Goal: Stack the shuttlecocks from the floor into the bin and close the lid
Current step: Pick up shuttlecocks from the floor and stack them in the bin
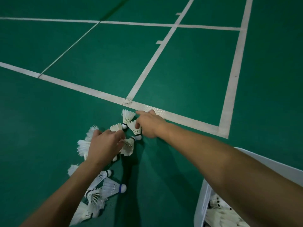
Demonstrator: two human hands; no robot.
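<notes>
Feathered shuttlecocks [128, 116] lie on matt green floor [82, 46]; plastic bin [202, 205].

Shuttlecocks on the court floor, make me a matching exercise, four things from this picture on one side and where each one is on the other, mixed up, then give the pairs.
Column one:
1. left hand
2. right hand
3. white bin
4. blue-banded shuttlecock

Column two:
A. bottom right corner, shuttlecocks inside
B. by the white court line, thumb on a shuttlecock
C. on the floor near the left forearm
D. over the middle of the pile, fingers curled on feathers

Pairs: 1-D, 2-B, 3-A, 4-C
</notes>
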